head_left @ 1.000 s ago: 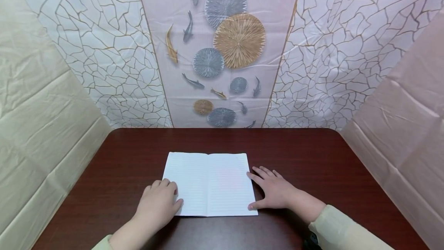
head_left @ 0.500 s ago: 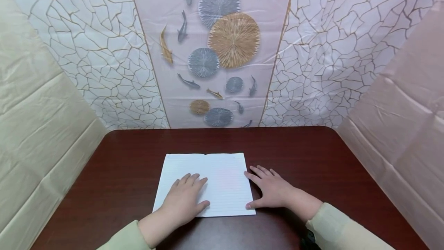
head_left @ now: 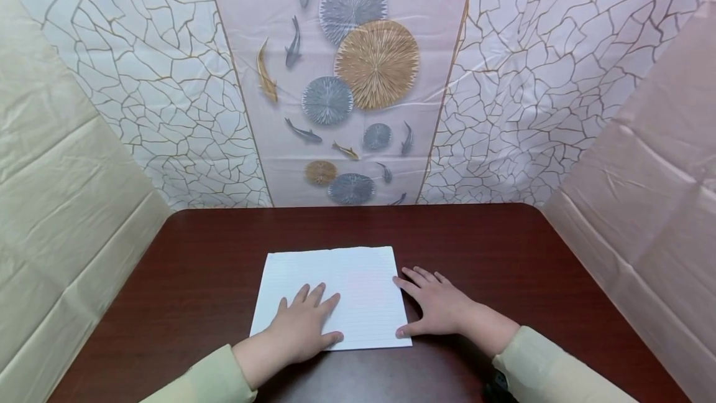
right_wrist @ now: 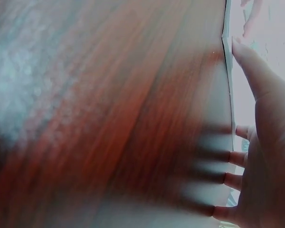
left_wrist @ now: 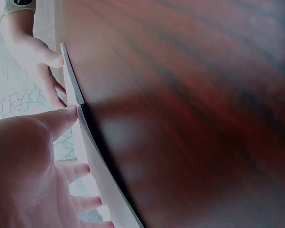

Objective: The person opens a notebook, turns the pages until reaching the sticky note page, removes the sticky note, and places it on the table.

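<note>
A lined notebook [head_left: 363, 291] lies spread on the table, its two blank pages facing up. My left hand [head_left: 304, 328] rests on the left page close to the centre fold, fingers spread. In the left wrist view the thumb of that left hand [left_wrist: 23, 166] touches the notebook's near edge by the fold, and the left half of the notebook [left_wrist: 104, 175] stands slightly off the table. At the right edge, my right hand [head_left: 439, 306] has its thumb and index fingertip on the page margin. Its other fingers [right_wrist: 233, 180] reach down to the table beside the notebook.
The dark reddish-brown table [head_left: 224, 235] has rounded far corners. Behind it hangs a patterned cloth [head_left: 358, 142] with fish and round leaf prints. Pale cloth panels [head_left: 73, 235] flank both sides.
My left hand has moved right from the notebook's left edge onto the left page, its curled fingers now spread. The page's far left corner sits slightly lower in view. My right hand stays put.
</note>
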The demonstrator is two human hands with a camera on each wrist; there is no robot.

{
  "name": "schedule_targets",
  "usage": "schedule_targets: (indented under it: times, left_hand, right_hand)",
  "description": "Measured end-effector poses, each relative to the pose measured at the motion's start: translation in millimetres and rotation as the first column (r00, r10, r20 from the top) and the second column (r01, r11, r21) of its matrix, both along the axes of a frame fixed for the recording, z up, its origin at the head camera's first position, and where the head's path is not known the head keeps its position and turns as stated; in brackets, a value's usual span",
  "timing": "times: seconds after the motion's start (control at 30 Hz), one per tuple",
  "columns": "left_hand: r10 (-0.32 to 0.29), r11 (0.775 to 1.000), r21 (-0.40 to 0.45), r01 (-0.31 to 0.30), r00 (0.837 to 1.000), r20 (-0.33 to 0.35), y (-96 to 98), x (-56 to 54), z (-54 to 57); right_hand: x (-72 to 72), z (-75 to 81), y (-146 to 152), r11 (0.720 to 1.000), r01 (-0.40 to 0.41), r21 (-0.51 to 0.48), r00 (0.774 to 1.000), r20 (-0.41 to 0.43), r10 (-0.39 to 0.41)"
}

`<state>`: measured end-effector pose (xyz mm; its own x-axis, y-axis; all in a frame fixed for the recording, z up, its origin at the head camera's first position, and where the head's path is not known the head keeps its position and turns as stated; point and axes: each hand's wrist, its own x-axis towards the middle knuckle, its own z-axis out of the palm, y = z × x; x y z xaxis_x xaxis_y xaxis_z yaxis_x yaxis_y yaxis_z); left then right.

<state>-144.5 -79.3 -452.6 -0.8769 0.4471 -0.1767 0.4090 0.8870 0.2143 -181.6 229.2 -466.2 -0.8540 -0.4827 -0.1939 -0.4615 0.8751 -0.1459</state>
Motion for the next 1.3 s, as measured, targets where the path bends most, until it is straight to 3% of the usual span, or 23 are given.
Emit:
schedule_targets:
  times: [0.57,1.3]
  left_hand:
    - [0.0,1.0,0.008,0.0,0.999,0.043,0.8,0.7,-0.5]
    - [-0.001,1.0,-0.013,0.001,0.999,0.043,-0.6,1.2,0.7]
  right_hand:
    - [1.1,0.3,1.2,1.0,-0.005,-0.015,1.0,0.013,0.005]
    - [1.8,2.4,-0.8,1.0,-0.024,-0.001,1.0,-0.002,0.024]
